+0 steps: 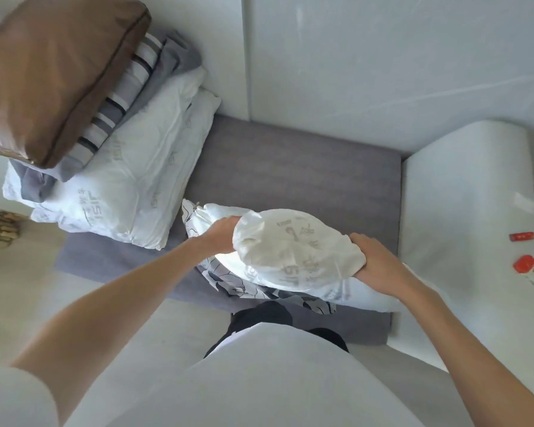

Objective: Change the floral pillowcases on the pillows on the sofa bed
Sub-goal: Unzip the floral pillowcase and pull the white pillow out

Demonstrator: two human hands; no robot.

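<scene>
Bulging white pillow [293,254] between both grips [219,235] [373,260]

Left hand [221,234] and right hand [372,260] grip white pillow [293,251] over floral pillowcase [228,278] on sofa bed [290,174]

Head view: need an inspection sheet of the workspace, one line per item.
Surface: grey sofa bed, white armrest at the right.
Job's things: bare white pillow held over the floral pillowcase, which lies crumpled beneath it.
Clutter: stack at the left of a white pillow, striped and grey linens, brown cushion on top; red objects on the armrest.
Hands: left hand and right hand each grip an end of the bare pillow.
Cables: nothing seen.
Surroundings: white backrest, pale floor.
</scene>
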